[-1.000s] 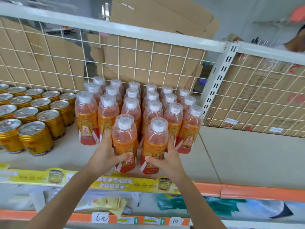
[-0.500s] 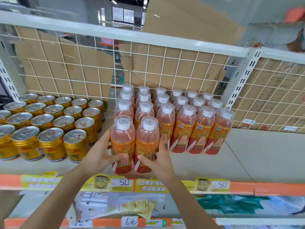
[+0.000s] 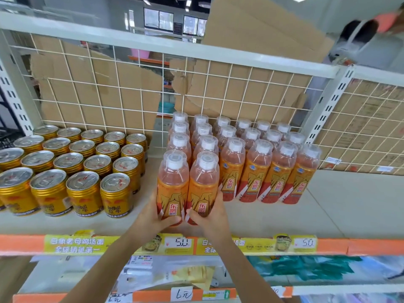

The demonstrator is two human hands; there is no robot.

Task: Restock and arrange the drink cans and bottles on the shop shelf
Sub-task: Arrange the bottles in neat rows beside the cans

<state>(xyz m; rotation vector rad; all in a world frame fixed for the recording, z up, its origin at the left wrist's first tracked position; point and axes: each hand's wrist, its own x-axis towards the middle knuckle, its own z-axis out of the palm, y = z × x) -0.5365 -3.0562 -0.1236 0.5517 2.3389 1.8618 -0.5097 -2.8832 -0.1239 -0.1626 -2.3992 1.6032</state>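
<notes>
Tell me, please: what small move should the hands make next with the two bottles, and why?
Probably set both down fully, then let go. The left hand and right hand each grip an upright bottle, the left bottle and right bottle, side by side ahead of the two leftmost columns. Bare shelf to their right awaits more bottles.

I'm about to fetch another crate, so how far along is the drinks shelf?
Done: gold cans stand in rows at the left; orange bottles fill rows against the wire back. In hand: the left hand grips one front bottle, the right hand its neighbour, at the block's front left. Left: the rest of that front row is unfilled, and the shelf has open space at the right.
</notes>
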